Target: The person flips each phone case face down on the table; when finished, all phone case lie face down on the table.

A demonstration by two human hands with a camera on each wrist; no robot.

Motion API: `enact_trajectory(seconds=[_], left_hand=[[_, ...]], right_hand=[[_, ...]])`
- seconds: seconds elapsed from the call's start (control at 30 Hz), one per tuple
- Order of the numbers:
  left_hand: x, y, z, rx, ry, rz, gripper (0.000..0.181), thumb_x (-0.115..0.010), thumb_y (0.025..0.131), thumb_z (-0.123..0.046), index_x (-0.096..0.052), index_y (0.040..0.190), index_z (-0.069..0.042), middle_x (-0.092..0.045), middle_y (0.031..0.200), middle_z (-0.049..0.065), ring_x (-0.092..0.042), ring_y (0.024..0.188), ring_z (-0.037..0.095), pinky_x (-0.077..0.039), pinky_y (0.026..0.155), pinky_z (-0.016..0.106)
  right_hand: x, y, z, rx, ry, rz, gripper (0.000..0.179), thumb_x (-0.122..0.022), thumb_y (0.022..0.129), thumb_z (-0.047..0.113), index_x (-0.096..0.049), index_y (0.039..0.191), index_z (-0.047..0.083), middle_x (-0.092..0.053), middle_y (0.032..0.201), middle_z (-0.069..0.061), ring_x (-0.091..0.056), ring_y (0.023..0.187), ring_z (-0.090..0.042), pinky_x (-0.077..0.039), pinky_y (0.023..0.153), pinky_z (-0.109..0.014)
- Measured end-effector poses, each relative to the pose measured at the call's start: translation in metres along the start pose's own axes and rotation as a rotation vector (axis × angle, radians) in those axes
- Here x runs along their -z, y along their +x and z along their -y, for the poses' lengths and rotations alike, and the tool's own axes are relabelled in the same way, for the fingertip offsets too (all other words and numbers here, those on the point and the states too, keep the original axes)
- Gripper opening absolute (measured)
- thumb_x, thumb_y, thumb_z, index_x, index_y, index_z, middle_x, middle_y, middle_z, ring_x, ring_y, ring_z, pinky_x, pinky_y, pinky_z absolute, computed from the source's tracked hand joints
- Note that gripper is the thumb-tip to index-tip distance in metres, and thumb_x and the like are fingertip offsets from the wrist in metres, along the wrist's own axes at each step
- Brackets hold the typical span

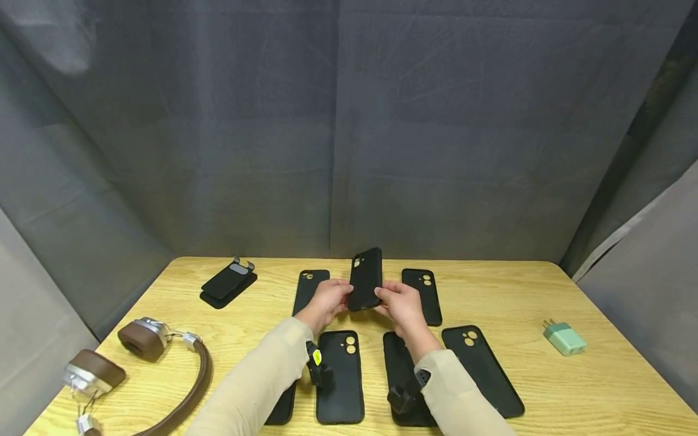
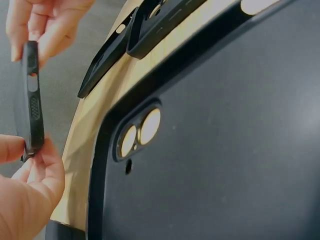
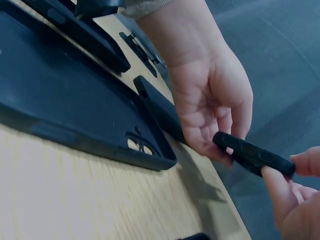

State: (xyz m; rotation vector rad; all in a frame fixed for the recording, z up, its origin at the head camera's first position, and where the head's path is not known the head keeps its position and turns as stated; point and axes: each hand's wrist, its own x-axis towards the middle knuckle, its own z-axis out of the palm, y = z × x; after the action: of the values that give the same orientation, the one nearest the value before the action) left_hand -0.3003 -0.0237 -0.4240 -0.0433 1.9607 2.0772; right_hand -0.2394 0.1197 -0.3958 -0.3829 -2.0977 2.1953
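A black phone case (image 1: 366, 281) is held up over the back of the table, tilted, with its camera holes at the upper left. My left hand (image 1: 329, 298) pinches its left edge, and my right hand (image 1: 402, 303) pinches the lower right edge, thumb on the face toward me. Edge-on in the left wrist view, the held case (image 2: 34, 100) shows its side with button bumps. Under my right wrist lies another case (image 1: 400, 357), partly covered by the arm. A case (image 1: 340, 378) with two round holes sits between my forearms. Behind my left hand is a case (image 1: 312, 287).
More black cases lie at the back right (image 1: 425, 297) and front right (image 1: 482, 369). Brown headphones (image 1: 202, 369) rest at left. Behind them is a black folded item (image 1: 226, 284) with a grey oval. A green plug adapter (image 1: 565, 338) lies right. Grey curtains (image 1: 436, 151) hang behind.
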Motion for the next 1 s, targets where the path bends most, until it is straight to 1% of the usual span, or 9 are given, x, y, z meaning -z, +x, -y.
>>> enact_trajectory(seconds=[0.07, 0.2, 0.3, 0.37, 0.53, 0.63, 0.7, 0.87, 1.0], left_hand=[[0.001, 0.0, 0.001, -0.008, 0.001, -0.007, 0.03, -0.051, 0.091, -0.002, -0.051, 0.119, 0.01, -0.06, 0.109, 0.021, -0.061, 0.082, 0.015, -0.05, 0.067, 0.026], [0.001, -0.001, 0.002, -0.024, 0.036, -0.027, 0.029, -0.053, 0.09, -0.002, -0.052, 0.116, 0.009, -0.059, 0.105, 0.017, -0.059, 0.08, 0.014, -0.05, 0.066, 0.026], [0.001, -0.003, 0.002, -0.033, 0.091, -0.04, 0.028, -0.055, 0.089, -0.002, -0.053, 0.115, 0.009, -0.058, 0.101, 0.014, -0.057, 0.079, 0.014, -0.05, 0.065, 0.026], [0.001, -0.003, 0.002, -0.031, 0.124, -0.045, 0.028, -0.056, 0.088, -0.001, -0.053, 0.115, 0.009, -0.058, 0.099, 0.013, -0.057, 0.08, 0.016, -0.05, 0.065, 0.027], [0.001, -0.003, 0.004, -0.017, 0.197, -0.036, 0.029, -0.058, 0.086, 0.002, -0.053, 0.115, 0.009, -0.058, 0.102, 0.018, -0.06, 0.09, 0.024, -0.053, 0.069, 0.034], [0.001, -0.002, 0.006, -0.003, 0.245, -0.026, 0.03, -0.058, 0.086, 0.002, -0.053, 0.114, 0.008, -0.056, 0.106, 0.02, -0.061, 0.093, 0.027, -0.054, 0.072, 0.035], [0.001, -0.002, 0.006, 0.004, 0.277, -0.025, 0.029, -0.059, 0.085, 0.002, -0.054, 0.114, 0.008, -0.056, 0.107, 0.02, -0.061, 0.089, 0.025, -0.054, 0.07, 0.033], [-0.001, 0.0, 0.006, 0.022, 0.333, -0.037, 0.028, -0.062, 0.084, 0.001, -0.056, 0.111, 0.007, -0.055, 0.104, 0.017, -0.056, 0.073, 0.016, -0.05, 0.06, 0.024], [-0.002, -0.001, 0.005, 0.025, 0.381, -0.038, 0.03, -0.063, 0.084, 0.001, -0.056, 0.112, 0.007, -0.055, 0.108, 0.018, -0.056, 0.074, 0.016, -0.049, 0.06, 0.023]], right_hand=[[0.003, 0.0, -0.002, -0.019, -0.019, 0.02, 0.034, -0.058, 0.088, 0.004, -0.053, 0.118, -0.011, -0.056, 0.102, -0.02, -0.058, 0.073, -0.013, -0.053, 0.063, -0.022], [0.007, 0.004, -0.007, -0.041, -0.062, 0.048, 0.037, -0.056, 0.089, 0.003, -0.05, 0.124, -0.009, -0.053, 0.106, -0.02, -0.055, 0.075, -0.015, -0.054, 0.064, -0.022], [0.01, 0.007, -0.011, -0.052, -0.126, 0.049, 0.038, -0.056, 0.09, 0.004, -0.05, 0.125, -0.007, -0.053, 0.111, -0.022, -0.057, 0.074, -0.016, -0.053, 0.063, -0.023], [0.012, 0.01, -0.013, -0.065, -0.175, 0.045, 0.037, -0.057, 0.09, 0.004, -0.051, 0.125, -0.006, -0.054, 0.112, -0.023, -0.059, 0.069, -0.015, -0.053, 0.061, -0.023], [0.013, 0.014, -0.018, -0.096, -0.265, 0.043, 0.035, -0.058, 0.088, 0.003, -0.054, 0.122, -0.007, -0.055, 0.111, -0.023, -0.058, 0.059, -0.011, -0.053, 0.057, -0.024], [0.013, 0.015, -0.02, -0.107, -0.314, 0.039, 0.035, -0.06, 0.087, 0.003, -0.055, 0.12, -0.008, -0.056, 0.11, -0.024, -0.057, 0.057, -0.011, -0.053, 0.056, -0.024], [0.013, 0.016, -0.021, -0.107, -0.355, 0.035, 0.035, -0.061, 0.086, 0.004, -0.055, 0.119, -0.008, -0.057, 0.111, -0.025, -0.057, 0.057, -0.011, -0.053, 0.056, -0.024], [0.013, 0.017, -0.023, -0.088, -0.444, 0.037, 0.039, -0.062, 0.085, 0.006, -0.055, 0.121, -0.008, -0.056, 0.116, -0.026, -0.06, 0.061, -0.014, -0.053, 0.058, -0.026], [0.011, 0.018, -0.024, -0.07, -0.515, 0.039, 0.041, -0.064, 0.085, 0.007, -0.054, 0.121, -0.008, -0.055, 0.117, -0.027, -0.062, 0.065, -0.015, -0.053, 0.059, -0.027]])
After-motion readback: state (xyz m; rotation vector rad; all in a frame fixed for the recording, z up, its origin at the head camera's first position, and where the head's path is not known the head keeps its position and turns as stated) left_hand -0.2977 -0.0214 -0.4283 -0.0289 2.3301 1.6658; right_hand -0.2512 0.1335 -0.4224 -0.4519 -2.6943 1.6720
